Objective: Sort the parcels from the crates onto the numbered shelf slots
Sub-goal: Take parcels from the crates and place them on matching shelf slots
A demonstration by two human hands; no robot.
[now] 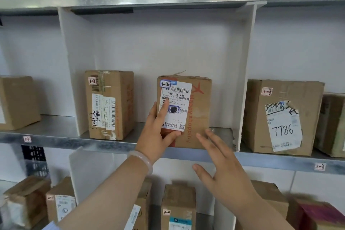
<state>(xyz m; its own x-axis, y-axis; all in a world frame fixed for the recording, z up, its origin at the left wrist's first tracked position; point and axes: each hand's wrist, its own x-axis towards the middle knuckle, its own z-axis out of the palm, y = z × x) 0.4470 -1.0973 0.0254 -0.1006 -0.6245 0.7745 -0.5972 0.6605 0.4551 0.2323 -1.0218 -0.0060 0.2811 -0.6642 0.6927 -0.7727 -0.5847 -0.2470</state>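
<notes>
The parcel (pixel 194 115) stands right of a box (pixel 112 106) on the shelf (pixel 65 139).

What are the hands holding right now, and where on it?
The left hand grips the Happy shopping parcel by its lower left edge, thumb on the label. The right hand is open, holding nothing.
</notes>
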